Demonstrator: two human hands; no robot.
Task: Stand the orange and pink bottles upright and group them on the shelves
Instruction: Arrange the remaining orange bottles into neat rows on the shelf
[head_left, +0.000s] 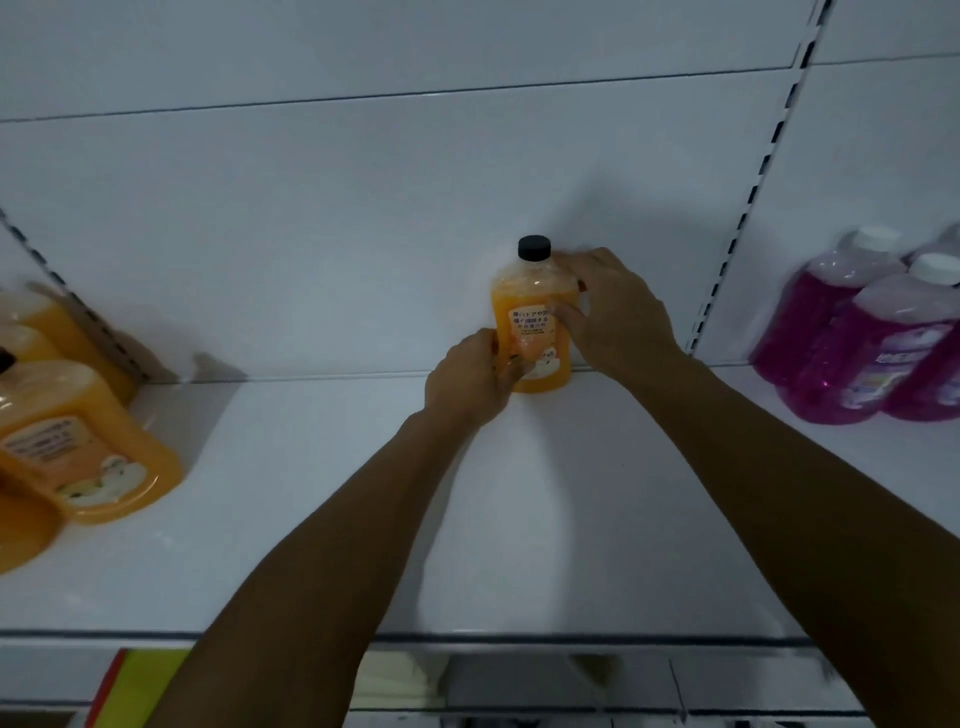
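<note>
Orange bottle (532, 332) stands upright mid-shelf, both hands (left (470, 376), right (615, 312)) gripping it; orange group (78, 441) far left of it, so regrouping remains.

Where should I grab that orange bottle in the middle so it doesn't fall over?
Hold the orange bottle around its wide body, one hand on each side, as the left hand and right hand do now. It stands upright at the back of the shelf, so come from the front. The black cap is small and probably gives a poorer hold.
</note>
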